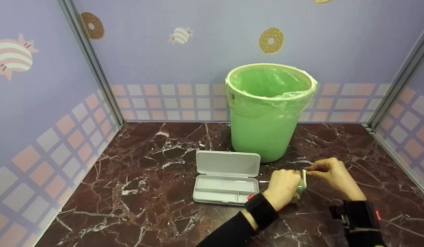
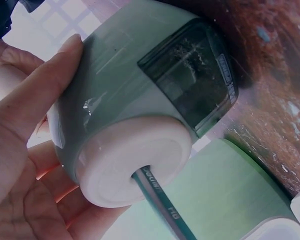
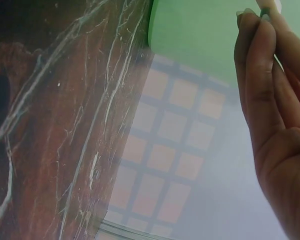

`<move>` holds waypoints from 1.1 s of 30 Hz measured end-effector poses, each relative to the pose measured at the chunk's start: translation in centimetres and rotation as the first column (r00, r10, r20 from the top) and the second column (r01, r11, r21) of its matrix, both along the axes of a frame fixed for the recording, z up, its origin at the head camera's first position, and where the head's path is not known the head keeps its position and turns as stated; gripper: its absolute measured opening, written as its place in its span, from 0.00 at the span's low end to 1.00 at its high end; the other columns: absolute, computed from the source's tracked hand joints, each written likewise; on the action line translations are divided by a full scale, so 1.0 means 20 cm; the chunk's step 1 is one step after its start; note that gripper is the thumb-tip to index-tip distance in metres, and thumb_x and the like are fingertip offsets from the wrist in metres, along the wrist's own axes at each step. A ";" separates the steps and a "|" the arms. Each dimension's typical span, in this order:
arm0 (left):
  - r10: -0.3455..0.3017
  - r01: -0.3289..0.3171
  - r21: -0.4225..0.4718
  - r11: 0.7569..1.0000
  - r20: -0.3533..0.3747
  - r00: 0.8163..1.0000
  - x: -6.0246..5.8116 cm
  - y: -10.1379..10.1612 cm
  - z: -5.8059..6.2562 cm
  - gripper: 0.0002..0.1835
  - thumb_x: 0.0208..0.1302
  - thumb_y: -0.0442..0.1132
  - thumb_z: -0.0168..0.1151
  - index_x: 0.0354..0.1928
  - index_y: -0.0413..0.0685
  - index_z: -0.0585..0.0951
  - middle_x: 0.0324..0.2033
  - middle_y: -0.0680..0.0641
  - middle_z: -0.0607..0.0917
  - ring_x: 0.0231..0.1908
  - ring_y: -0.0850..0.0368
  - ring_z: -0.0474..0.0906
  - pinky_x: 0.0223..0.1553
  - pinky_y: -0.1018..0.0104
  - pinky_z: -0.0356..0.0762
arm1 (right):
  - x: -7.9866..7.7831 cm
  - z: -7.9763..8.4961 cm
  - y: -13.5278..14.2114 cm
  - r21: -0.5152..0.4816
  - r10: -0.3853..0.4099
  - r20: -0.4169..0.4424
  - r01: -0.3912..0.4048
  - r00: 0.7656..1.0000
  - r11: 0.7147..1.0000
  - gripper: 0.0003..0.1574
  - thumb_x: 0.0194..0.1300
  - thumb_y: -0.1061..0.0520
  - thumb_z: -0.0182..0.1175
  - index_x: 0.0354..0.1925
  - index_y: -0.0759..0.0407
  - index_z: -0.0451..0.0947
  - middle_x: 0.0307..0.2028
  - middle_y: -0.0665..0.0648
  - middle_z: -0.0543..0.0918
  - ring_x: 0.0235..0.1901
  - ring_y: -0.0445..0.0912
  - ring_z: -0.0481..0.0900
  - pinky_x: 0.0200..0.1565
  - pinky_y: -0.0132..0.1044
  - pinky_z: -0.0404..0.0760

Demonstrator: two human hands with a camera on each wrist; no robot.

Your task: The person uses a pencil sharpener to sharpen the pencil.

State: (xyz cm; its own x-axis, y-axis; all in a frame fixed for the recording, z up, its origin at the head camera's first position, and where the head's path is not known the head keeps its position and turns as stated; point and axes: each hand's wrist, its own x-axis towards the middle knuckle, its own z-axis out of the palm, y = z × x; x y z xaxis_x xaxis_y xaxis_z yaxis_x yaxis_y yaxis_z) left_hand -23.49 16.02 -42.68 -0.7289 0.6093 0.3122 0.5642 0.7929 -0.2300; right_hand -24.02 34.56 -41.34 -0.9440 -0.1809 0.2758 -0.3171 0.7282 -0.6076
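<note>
My left hand [image 1: 283, 187] grips a green desk pencil sharpener [image 2: 120, 95], thumb on one side and fingers round the other. A dark green pencil [image 2: 162, 205] marked HB sticks out of the hole in its pale round front. The sharpener's dark see-through shavings drawer [image 2: 195, 80] holds bits of shavings. On the far side from the pencil, my right hand [image 1: 335, 175] pinches the end of the sharpener's pale crank [image 1: 304, 176] between thumb and fingertips. In the right wrist view, the fingers [image 3: 262, 65] of that hand come together at the top right, mostly covering what they pinch.
Left of the hands a pale grey pencil case [image 1: 229, 164] lies with its lid up, its divided tray facing me. Behind it stands a green bin [image 1: 263, 130] lined with a clear bag. Patterned walls [image 1: 170, 61] enclose the dark marbled tabletop [image 1: 146, 199].
</note>
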 end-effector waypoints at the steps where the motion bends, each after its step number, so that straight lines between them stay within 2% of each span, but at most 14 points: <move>1: -0.002 0.002 0.000 1.000 0.001 1.000 0.00 0.00 0.00 0.31 0.36 0.66 0.76 0.43 0.63 0.83 0.34 0.64 0.86 0.31 0.66 0.84 0.28 0.73 0.80 | 0.00 0.00 0.00 0.005 -0.005 -0.006 0.005 1.000 1.000 0.05 0.56 0.63 0.70 0.34 0.64 0.87 0.33 0.63 0.89 0.28 0.28 0.80 0.30 0.25 0.79; 12: -0.018 0.018 0.018 1.000 0.029 0.999 0.00 -0.01 0.00 0.28 0.38 0.64 0.77 0.42 0.63 0.83 0.34 0.64 0.86 0.32 0.66 0.84 0.29 0.73 0.80 | -0.04 -0.08 -0.03 0.095 -0.059 -0.072 0.066 0.996 0.993 0.02 0.53 0.63 0.72 0.29 0.60 0.87 0.31 0.59 0.89 0.28 0.31 0.79 0.31 0.27 0.77; 20: -0.028 0.027 0.022 0.999 0.022 0.999 0.00 -0.01 0.00 0.28 0.39 0.64 0.77 0.42 0.62 0.83 0.34 0.64 0.86 0.31 0.66 0.84 0.29 0.72 0.80 | -0.04 -0.10 -0.02 0.089 -0.038 -0.070 0.044 0.997 0.995 0.02 0.53 0.63 0.72 0.29 0.61 0.87 0.30 0.59 0.89 0.27 0.31 0.79 0.31 0.28 0.77; 24: -0.026 0.026 0.011 1.000 0.008 1.000 0.00 -0.01 0.00 0.31 0.39 0.66 0.76 0.46 0.61 0.83 0.35 0.64 0.86 0.32 0.66 0.84 0.29 0.72 0.80 | -0.04 -0.13 -0.01 0.088 0.008 -0.007 -0.008 1.000 0.996 0.01 0.54 0.63 0.71 0.29 0.61 0.87 0.29 0.58 0.89 0.27 0.33 0.79 0.32 0.28 0.77; 26: -0.024 0.024 0.007 1.000 0.006 1.000 0.00 -0.01 0.00 0.33 0.39 0.66 0.76 0.48 0.61 0.83 0.36 0.63 0.86 0.32 0.66 0.84 0.30 0.73 0.80 | -0.03 -0.14 -0.01 0.072 0.037 0.068 -0.042 0.997 0.997 0.01 0.56 0.62 0.70 0.29 0.61 0.87 0.29 0.56 0.89 0.27 0.34 0.80 0.31 0.28 0.77; 31: -0.024 0.024 0.003 1.000 0.008 1.000 0.01 -0.01 0.00 0.34 0.40 0.66 0.75 0.51 0.61 0.83 0.38 0.63 0.87 0.33 0.66 0.84 0.31 0.73 0.80 | -0.02 -0.15 -0.01 0.005 0.118 0.232 -0.123 0.966 0.992 0.04 0.54 0.61 0.69 0.26 0.61 0.86 0.26 0.56 0.88 0.23 0.36 0.77 0.28 0.28 0.75; 33: -0.027 0.027 0.003 1.000 0.006 1.000 0.01 -0.01 0.00 0.35 0.40 0.66 0.75 0.51 0.60 0.83 0.38 0.63 0.87 0.34 0.66 0.84 0.31 0.73 0.80 | -0.02 -0.15 -0.01 -0.027 0.161 0.269 -0.159 0.950 0.987 0.05 0.55 0.62 0.69 0.26 0.64 0.85 0.25 0.58 0.88 0.22 0.36 0.77 0.27 0.28 0.76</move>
State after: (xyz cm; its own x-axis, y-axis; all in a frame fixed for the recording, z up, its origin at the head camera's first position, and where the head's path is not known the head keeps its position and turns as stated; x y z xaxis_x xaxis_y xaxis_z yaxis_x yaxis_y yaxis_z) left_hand -23.35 15.83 -42.75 -0.7144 0.6275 0.3096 0.5865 0.7783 -0.2242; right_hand -24.33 34.43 -44.40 -0.9421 -0.3351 0.0164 -0.2532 0.6782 -0.6899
